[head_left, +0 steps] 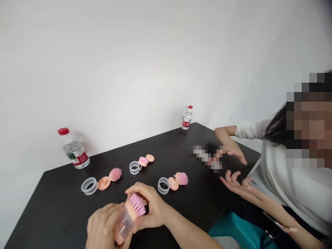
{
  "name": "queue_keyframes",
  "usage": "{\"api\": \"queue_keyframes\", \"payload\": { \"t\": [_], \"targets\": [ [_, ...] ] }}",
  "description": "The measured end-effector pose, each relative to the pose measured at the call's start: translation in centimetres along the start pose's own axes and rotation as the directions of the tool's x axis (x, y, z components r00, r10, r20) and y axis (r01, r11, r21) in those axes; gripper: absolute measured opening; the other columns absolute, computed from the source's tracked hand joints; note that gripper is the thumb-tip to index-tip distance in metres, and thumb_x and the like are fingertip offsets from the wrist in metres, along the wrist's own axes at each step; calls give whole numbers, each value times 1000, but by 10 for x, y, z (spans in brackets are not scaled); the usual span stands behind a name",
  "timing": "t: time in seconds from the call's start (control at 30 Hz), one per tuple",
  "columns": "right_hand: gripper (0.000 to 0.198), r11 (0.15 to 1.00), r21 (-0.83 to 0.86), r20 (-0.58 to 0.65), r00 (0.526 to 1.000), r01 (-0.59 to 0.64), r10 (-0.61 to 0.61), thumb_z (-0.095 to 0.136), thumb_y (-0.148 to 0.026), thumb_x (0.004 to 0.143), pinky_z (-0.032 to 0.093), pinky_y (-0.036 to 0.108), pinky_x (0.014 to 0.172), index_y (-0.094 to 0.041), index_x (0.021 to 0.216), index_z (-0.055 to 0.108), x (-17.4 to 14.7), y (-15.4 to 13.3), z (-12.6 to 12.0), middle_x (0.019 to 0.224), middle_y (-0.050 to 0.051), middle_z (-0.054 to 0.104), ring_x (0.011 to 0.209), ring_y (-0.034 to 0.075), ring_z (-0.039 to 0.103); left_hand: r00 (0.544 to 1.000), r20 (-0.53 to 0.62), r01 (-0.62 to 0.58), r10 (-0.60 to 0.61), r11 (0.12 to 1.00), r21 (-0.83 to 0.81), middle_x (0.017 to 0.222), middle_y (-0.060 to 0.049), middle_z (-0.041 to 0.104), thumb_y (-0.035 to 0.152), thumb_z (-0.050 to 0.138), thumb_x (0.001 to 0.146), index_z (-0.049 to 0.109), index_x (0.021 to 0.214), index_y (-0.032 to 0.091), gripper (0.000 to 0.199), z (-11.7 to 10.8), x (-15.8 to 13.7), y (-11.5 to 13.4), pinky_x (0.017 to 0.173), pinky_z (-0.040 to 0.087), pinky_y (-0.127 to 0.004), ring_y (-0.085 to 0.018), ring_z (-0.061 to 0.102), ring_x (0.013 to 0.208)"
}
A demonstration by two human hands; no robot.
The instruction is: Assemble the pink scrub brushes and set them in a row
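Observation:
A soap-dispensing brush (125, 224) with pink bristles, a clear body and peach ends is held tilted above the near side of the table. My left hand (102, 224) is closed round its clear body and lower end. At the bristle end, my right hand (153, 207) grips the brush with fingers and thumb on either side of the head. Beyond my hands lie three sets of similar parts. Each has a clear ring (89, 186), a peach disc (104, 183) and a pink bristle head (115, 174).
On the black table (62, 207), one water bottle (76, 154) stands at the left and another water bottle (186, 119) at the far corner. A co-worker (275, 173) sits at the right, both hands apart over the table edge, near a teal stool (233, 228). A pixelated patch (207, 158) hides something.

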State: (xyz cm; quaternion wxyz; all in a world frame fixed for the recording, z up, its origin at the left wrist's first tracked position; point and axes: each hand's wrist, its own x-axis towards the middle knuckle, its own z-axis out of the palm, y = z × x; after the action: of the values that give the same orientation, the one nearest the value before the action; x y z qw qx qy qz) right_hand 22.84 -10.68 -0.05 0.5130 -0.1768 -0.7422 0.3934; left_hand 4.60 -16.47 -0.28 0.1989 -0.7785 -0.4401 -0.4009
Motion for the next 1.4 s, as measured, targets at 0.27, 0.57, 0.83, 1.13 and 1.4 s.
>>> {"api": "queue_keyframes", "payload": {
  "t": [0.27, 0.57, 0.83, 1.13, 1.4],
  "targets": [
    [81, 993, 100, 52, 997, -69, 64, 89, -64, 57, 52, 34, 76, -22, 121, 61, -4, -17, -9, 104, 7, 64, 85, 20, 62, 1000, -9, -28, 27, 999, -44, 93, -9, 75, 33, 65, 89, 59, 109, 15, 27, -9, 4, 15, 82, 47, -41, -28, 70, 90],
    [79, 967, 180, 71, 983, -181, 170, 85, -62, 65, 49, 26, 63, -23, 127, 57, -9, -12, -8, 102, 5, 61, 80, 17, 60, 999, -21, 34, -36, 997, -70, 95, -8, 74, 27, 71, 87, 58, 110, 17, 29, -8, 4, 18, 85, 47, -41, -27, 68, 94],
    [84, 966, 169, 113, 978, -194, 177, 87, -61, 64, 51, 31, 73, -23, 131, 54, -9, -16, -9, 111, 8, 62, 92, 21, 61, 997, -47, 62, -67, 994, -89, 93, -8, 73, 28, 65, 90, 58, 107, 16, 22, -10, 7, 23, 83, 46, -40, -27, 67, 93],
    [74, 981, 96, 130, 979, -171, 158, 86, -53, 69, 51, 33, 77, -23, 130, 56, -6, -21, -9, 109, 7, 64, 90, 21, 62, 998, -23, 48, -51, 994, -100, 95, -8, 72, 33, 64, 92, 58, 109, 16, 25, -12, 8, 22, 84, 44, -40, -27, 64, 95],
    [78, 957, 184, 138, 970, -225, 201, 89, -51, 66, 51, 32, 76, -25, 131, 55, -6, -20, -8, 114, 8, 62, 93, 22, 61, 995, -28, 91, -96, 986, -140, 94, -9, 71, 33, 62, 93, 57, 109, 15, 25, -13, 11, 23, 85, 43, -41, -27, 62, 95]
  ]
}}
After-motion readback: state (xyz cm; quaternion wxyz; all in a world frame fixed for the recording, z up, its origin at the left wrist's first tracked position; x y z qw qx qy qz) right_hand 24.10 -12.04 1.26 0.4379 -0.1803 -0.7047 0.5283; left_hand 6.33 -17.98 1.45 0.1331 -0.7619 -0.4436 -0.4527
